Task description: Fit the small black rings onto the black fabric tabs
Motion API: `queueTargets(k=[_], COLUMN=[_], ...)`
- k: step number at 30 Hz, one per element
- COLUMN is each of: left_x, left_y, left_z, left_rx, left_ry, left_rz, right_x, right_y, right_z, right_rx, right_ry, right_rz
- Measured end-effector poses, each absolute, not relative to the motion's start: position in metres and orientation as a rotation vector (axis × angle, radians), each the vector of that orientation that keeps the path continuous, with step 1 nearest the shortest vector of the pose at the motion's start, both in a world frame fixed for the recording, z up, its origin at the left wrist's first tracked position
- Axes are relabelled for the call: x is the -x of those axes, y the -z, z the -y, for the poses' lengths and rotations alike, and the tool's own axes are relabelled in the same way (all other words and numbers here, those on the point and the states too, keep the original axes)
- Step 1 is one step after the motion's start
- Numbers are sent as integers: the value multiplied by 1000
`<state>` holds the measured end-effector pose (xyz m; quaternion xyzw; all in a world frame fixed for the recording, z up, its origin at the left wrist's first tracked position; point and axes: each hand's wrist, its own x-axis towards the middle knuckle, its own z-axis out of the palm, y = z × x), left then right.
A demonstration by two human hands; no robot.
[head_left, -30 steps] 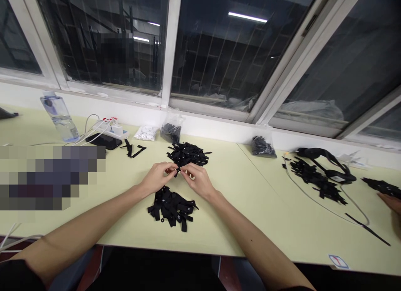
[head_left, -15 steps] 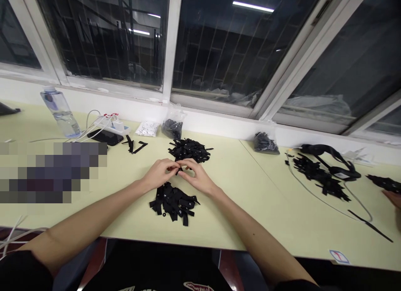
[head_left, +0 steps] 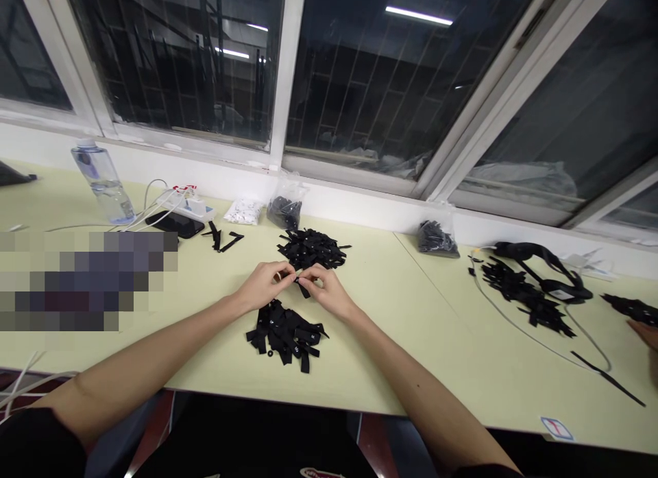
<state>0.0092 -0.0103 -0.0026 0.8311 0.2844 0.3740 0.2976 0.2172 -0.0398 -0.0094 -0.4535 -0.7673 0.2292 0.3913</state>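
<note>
Between the fingertips of both hands is a small black fabric strip [head_left: 303, 291], its lower end hanging below the fingers. My left hand [head_left: 266, 283] pinches it from the left, and my right hand [head_left: 325, 290] pinches it from the right. Just beneath the hands lies a loose pile of black fabric labels [head_left: 286, 330], some printed with a white M. A tiny black ring [head_left: 270, 353] rests at that pile's front edge. Behind the fingers sits a second heap of black strips [head_left: 312, 247].
Along the wall stand a water bottle [head_left: 105, 183], a phone [head_left: 175, 224], a power strip [head_left: 192, 207], a white packet [head_left: 242, 212] and bags of black pieces [head_left: 285, 209] [head_left: 436, 238]. At right are more strips [head_left: 524, 293], a black headset [head_left: 560, 286] and another person's hand [head_left: 645, 337].
The fingertips have drawn slightly apart, and more of the black strip shows below them. The view has shifted a little.
</note>
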Motion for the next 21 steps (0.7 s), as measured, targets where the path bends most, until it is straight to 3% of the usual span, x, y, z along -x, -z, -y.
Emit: queueTargets(k=[4,13,21], left_x=[-7,-9,-10], left_y=[-2,1,9], left_z=[13,12,6], left_rx=[-2143,-2054,-2200], left_ry=[-968,-1066,-1002], left_rz=[-670,-760,-829], right_x=[-214,-212,-210], right_y=[7,-2,-7], right_z=[41,43,47], right_rx=[1118,839,772], right_ry=[-676,-1332,-1474], right_rz=[1900,1453,1297])
